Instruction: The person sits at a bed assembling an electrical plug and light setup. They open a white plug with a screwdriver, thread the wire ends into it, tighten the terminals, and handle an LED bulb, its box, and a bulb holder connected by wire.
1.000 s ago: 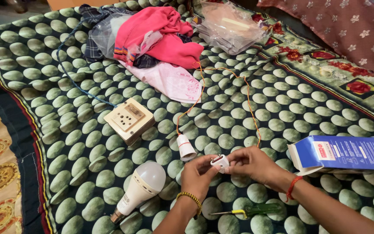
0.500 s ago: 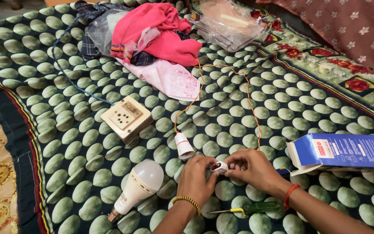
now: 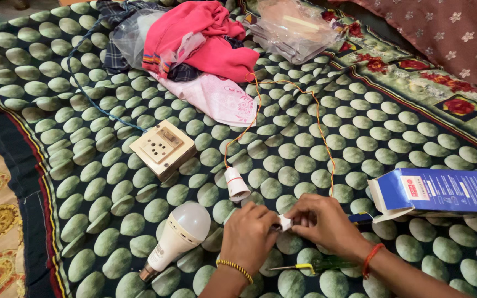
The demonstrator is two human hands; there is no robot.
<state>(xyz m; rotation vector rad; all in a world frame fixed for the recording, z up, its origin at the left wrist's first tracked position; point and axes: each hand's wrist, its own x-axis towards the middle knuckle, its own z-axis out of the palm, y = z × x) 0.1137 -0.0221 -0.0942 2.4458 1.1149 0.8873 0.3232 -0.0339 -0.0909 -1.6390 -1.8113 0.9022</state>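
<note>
2 hands, left hand [image 3: 248, 236] and right hand [image 3: 322, 223], pinch closed on a small white plastic fitting [image 3: 284, 222] held just above the green-dotted bedspread [image 3: 360, 143]; steady, even finger pressure should keep its orange-yellow wire [image 3: 321, 132] from twisting.

Gold bangle [image 3: 236, 267] left wrist, red thread [image 3: 371, 258] right
</note>
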